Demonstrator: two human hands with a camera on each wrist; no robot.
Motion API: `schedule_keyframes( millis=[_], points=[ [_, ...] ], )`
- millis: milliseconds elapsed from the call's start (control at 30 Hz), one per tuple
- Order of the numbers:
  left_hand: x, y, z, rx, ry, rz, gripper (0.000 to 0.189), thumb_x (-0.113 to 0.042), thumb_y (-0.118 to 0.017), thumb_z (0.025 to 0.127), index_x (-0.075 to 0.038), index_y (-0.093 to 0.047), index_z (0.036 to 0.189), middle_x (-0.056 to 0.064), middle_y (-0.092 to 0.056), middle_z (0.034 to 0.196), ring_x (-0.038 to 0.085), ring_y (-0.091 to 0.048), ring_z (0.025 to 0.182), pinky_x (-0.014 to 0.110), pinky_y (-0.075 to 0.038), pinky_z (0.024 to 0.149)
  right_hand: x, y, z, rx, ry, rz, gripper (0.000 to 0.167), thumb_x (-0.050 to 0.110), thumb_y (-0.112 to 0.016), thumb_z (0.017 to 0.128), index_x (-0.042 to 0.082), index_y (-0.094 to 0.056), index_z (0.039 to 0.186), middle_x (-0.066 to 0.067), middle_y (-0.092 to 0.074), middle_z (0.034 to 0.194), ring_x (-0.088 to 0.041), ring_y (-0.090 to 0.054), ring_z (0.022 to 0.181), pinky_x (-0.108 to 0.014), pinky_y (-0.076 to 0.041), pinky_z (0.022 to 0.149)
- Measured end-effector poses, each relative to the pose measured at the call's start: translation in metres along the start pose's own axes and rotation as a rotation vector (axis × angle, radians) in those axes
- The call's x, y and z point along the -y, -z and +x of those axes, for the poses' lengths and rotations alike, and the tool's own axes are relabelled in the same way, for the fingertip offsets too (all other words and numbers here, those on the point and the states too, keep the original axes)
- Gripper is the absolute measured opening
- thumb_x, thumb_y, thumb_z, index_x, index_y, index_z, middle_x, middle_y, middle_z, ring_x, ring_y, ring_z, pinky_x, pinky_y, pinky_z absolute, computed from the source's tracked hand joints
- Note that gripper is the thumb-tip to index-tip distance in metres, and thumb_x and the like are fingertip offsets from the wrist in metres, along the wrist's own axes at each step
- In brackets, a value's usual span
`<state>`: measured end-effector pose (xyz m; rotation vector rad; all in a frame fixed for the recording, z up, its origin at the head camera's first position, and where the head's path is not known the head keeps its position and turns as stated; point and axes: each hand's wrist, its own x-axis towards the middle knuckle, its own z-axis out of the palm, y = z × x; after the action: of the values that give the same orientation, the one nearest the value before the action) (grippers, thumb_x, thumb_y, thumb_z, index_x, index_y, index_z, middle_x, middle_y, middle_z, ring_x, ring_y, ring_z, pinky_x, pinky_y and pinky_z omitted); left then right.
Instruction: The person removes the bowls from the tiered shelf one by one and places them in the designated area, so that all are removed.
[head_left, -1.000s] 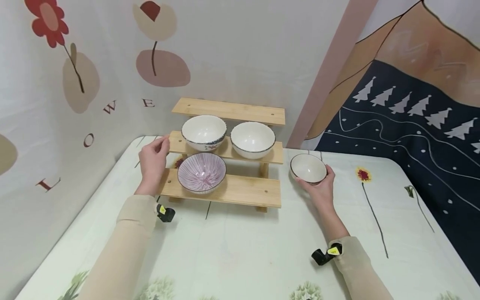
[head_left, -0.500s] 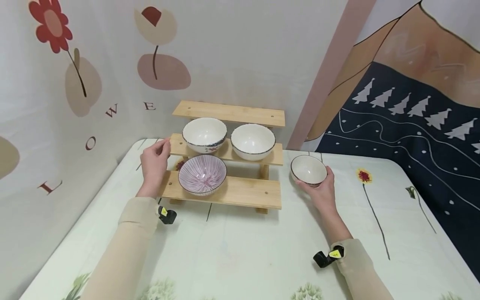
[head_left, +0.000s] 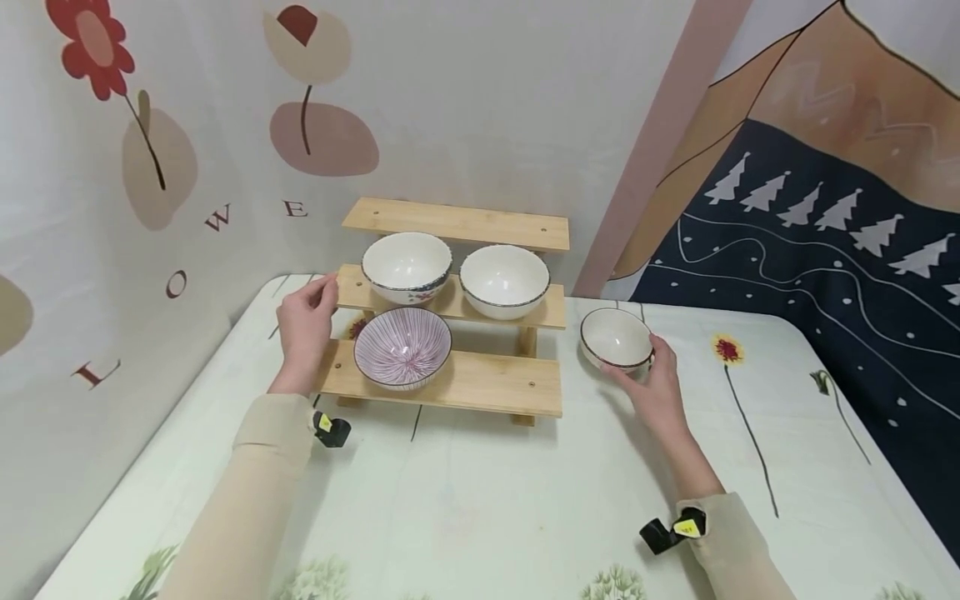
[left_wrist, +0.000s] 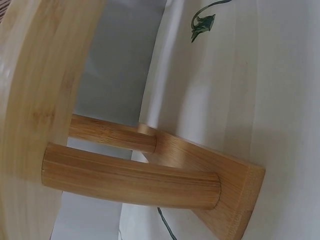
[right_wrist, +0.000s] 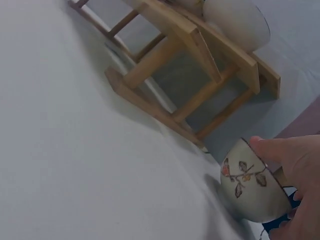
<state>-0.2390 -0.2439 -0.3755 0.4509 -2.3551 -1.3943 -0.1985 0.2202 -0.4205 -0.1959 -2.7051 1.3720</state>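
My left hand holds the left end of the middle board of a three-step wooden display rack; in the left wrist view only the rack's board and round legs show, the hand itself out of sight. My right hand holds a small white bowl with a dark rim by its right side, fingertips at the rim. The right wrist view shows painted leaves and a flower on that bowl's outside, and the bowl low over the tablecloth, right of the rack.
On the middle board stand a white bowl with a patterned outside and another white bowl. A purple-striped bowl sits on the lowest board. Printed cloth walls close off the back and sides of the table.
My right hand and wrist have shifted slightly right and towards me, while the small bowl stays nearly where it was. The left hand keeps its place at the rack.
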Motion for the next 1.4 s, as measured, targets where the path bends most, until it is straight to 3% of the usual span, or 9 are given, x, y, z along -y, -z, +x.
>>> schedule_keyframes(
  millis=[367,600,767,1100,1400],
  points=[
    [0.001,0.000,0.000,-0.008,-0.016,0.006,0.044,-0.040,-0.048,0.104,-0.016,-0.061,0.138,0.007,-0.064,0.137,0.021,-0.067,0.119,0.035,-0.057,0.103,0.018,0.011,-0.016,0.047,0.013,-0.086,0.096,0.041,-0.069,0.093,-0.001,-0.012,0.157,-0.027,-0.013,0.163,-0.041,-0.018,0.152,-0.058,-0.022,0.127],
    [0.001,0.000,0.000,-0.001,-0.007,-0.003,0.044,-0.039,-0.047,0.104,-0.015,-0.060,0.138,0.007,-0.062,0.139,0.022,-0.065,0.122,0.035,-0.056,0.104,0.028,0.016,-0.030,0.106,0.007,-0.049,0.092,0.037,-0.068,0.094,-0.001,-0.013,0.158,-0.027,-0.016,0.162,-0.041,-0.020,0.151,-0.056,-0.026,0.126],
    [0.000,0.000,0.001,-0.005,-0.015,0.002,0.044,-0.039,-0.047,0.104,-0.015,-0.060,0.138,0.008,-0.062,0.139,0.024,-0.064,0.123,0.036,-0.056,0.104,0.031,0.018,-0.037,0.113,0.046,-0.006,0.087,0.032,-0.069,0.094,-0.002,-0.018,0.156,-0.026,-0.020,0.162,-0.041,-0.022,0.151,-0.055,-0.027,0.126],
    [0.000,0.000,-0.001,0.004,-0.008,0.002,0.044,-0.040,-0.047,0.104,-0.016,-0.060,0.139,0.007,-0.062,0.139,0.022,-0.065,0.121,0.034,-0.057,0.104,0.034,0.019,-0.049,0.104,0.088,0.086,0.072,0.023,-0.067,0.096,0.001,-0.029,0.152,-0.023,-0.038,0.154,-0.040,-0.037,0.145,-0.055,-0.033,0.124],
    [-0.001,0.001,-0.001,0.005,-0.005,-0.003,0.044,-0.039,-0.047,0.104,-0.016,-0.060,0.139,0.007,-0.061,0.140,0.022,-0.064,0.123,0.033,-0.056,0.104,0.033,0.017,-0.057,0.113,0.119,0.104,0.068,0.025,-0.069,0.095,0.003,-0.034,0.149,-0.021,-0.046,0.149,-0.039,-0.050,0.136,-0.053,-0.046,0.115]
  ],
)
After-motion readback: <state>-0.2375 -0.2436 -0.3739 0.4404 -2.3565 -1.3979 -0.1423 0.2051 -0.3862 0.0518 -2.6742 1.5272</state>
